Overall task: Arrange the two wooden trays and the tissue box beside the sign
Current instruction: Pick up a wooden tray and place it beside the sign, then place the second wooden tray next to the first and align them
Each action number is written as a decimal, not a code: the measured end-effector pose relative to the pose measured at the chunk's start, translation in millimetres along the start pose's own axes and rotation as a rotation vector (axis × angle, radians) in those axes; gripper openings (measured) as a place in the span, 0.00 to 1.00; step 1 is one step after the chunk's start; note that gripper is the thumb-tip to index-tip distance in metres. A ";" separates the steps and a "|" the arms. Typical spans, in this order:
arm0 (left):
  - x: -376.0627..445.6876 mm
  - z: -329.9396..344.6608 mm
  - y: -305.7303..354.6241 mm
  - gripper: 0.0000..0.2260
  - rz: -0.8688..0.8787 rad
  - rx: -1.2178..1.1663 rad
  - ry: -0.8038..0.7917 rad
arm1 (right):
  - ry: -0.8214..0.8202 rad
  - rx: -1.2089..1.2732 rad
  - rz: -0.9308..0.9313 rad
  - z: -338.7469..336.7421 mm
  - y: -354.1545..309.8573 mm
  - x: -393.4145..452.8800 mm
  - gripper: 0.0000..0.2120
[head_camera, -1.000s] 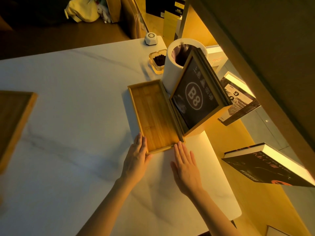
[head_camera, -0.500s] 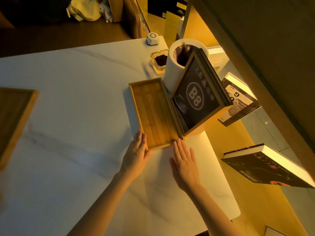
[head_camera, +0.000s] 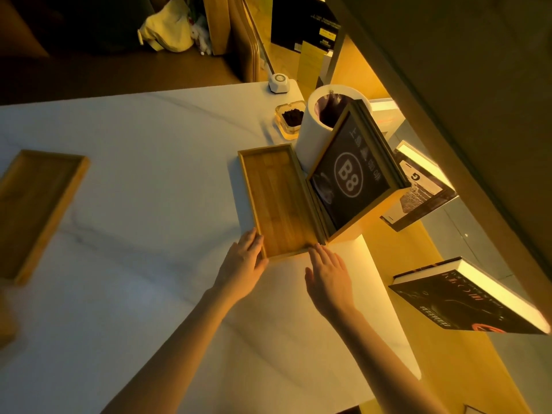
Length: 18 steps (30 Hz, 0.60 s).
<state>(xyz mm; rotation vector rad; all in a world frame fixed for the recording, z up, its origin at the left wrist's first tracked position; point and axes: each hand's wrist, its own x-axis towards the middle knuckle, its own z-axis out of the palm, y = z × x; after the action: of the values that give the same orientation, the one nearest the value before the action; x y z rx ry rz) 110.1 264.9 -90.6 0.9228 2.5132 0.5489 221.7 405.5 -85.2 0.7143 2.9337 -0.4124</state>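
Hands flat: my left hand and right hand square first tray beside sign; second tray likely next.

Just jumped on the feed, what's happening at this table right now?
A person is squaring a wooden tray against the B8 sign on the marble table. The left hand touches its near left corner, the right hand lies flat at its near edge. The second wooden tray waits far left. No tissue box is visible.
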 end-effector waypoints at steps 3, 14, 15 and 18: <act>-8.5 -14.8 0.7 0.19 -0.017 -0.084 0.002 | -0.017 -0.014 -0.046 -13.0 -8.3 9.3 0.15; -67.5 -105.0 -51.3 0.12 -0.068 -0.153 0.263 | -0.258 -0.017 -0.196 -69.5 -130.7 37.7 0.12; -75.1 -116.0 -59.5 0.11 -0.075 -0.155 0.287 | -0.227 -0.043 -0.258 -68.8 -144.5 38.6 0.11; -95.7 -147.6 -91.2 0.09 -0.093 -0.139 0.387 | -0.140 -0.001 -0.292 -68.2 -188.5 45.9 0.13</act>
<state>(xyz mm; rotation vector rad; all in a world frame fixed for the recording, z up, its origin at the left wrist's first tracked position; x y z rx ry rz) 56.9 103.6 11.4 0.6980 2.7935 0.9354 91.9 283.9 18.0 0.2425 2.9069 -0.4636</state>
